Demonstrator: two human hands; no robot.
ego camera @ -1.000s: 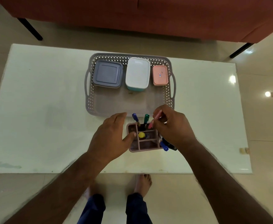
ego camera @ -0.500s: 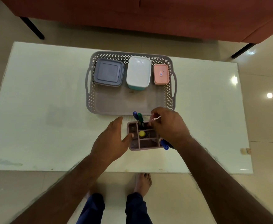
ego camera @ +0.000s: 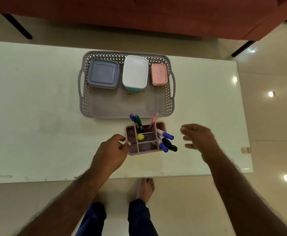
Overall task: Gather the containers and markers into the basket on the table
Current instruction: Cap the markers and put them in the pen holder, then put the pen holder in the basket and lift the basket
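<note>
A grey lattice basket point(ego camera: 168, 106) holds three containers in its far half: a blue-grey one point(ego camera: 103, 75), a white-lidded one point(ego camera: 135, 72) and a small pink one point(ego camera: 159, 74). Just in front of it stands a pink divided organiser point(ego camera: 140, 147) with blue, green and pink markers point(ego camera: 136, 120) upright in it and a yellow-capped one point(ego camera: 140, 137). Three loose markers point(ego camera: 166, 142), two blue-capped and one black, lie against its right side. My left hand point(ego camera: 112, 150) holds the organiser's left edge. My right hand point(ego camera: 199, 138) hovers to the right of the loose markers, fingers loose, holding nothing.
The white table point(ego camera: 37, 116) has bare surface left and right of the basket. Its near edge runs just in front of my hands. A red sofa point(ego camera: 156, 12) stands beyond the far edge. My feet show on the tiled floor below.
My right hand let go of the pink marker, now standing in the organiser, and pulled away to the right. My left hand stayed at the organiser's left edge.
</note>
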